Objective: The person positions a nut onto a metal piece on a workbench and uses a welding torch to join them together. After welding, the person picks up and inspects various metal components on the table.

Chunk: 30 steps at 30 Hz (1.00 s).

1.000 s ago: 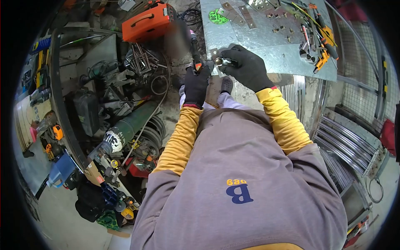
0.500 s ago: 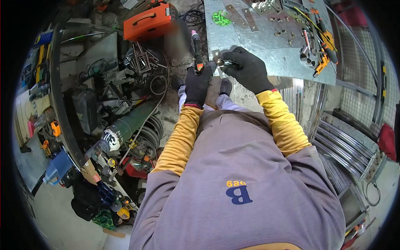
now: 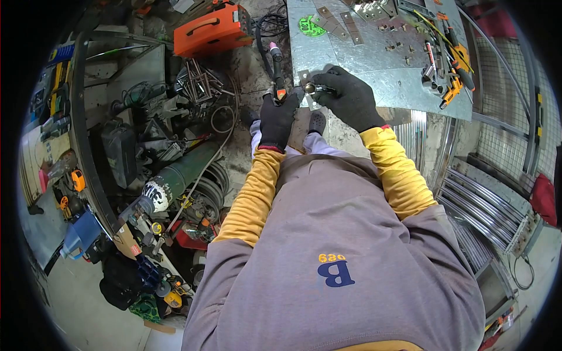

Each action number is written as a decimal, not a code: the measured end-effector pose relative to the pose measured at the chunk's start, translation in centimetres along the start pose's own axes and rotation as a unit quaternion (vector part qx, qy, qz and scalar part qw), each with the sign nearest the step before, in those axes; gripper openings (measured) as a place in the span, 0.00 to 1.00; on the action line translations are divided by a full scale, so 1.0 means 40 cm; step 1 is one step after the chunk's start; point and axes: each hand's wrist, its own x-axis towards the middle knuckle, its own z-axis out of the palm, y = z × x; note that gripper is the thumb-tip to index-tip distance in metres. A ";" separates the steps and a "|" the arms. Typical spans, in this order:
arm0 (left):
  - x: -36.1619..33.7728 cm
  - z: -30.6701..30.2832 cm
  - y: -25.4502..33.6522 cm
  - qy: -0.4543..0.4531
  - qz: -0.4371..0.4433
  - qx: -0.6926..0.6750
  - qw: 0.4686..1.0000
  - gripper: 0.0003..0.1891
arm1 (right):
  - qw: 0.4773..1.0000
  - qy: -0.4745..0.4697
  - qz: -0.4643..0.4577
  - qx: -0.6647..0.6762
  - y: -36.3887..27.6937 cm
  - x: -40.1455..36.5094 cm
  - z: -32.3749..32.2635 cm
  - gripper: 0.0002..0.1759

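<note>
Hands nearly touching at the near corner of the surface (image 3: 380, 73): my left hand (image 3: 276, 115) grips a torch (image 3: 275, 65), its long axis pointing away from me, while my right hand (image 3: 350, 96), just beside, pinches a small metal part (image 3: 312, 89) at the edge.

- Left hand (image 3: 276, 120), right hand (image 3: 350, 96): black gloves, red cuff edging.
- Sleeves (image 3: 404, 175): mustard yellow.
- Sweatshirt (image 3: 351, 234): grey-mauve, with a navy letter B and yellow digits above it.
- Welding torch (image 3: 277, 73): black handle, pink nozzle, orange-red trigger.
- Small metal fitting (image 3: 310, 88): silver, brass-coloured end.
- Metal sheet (image 3: 374, 76): silver-grey, mottled.
- Sticker (image 3: 311, 26): green, pale print.
- Tool case (image 3: 212, 29): orange, black trim.
- Gas cylinder (image 3: 181, 175): dark green, with a white band printed in black.
</note>
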 end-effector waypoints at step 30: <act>-0.005 -0.033 -0.002 -0.022 -0.039 0.052 0.998 0.11 | 0.994 -0.095 -0.051 -0.001 -0.004 0.018 -0.052 0.51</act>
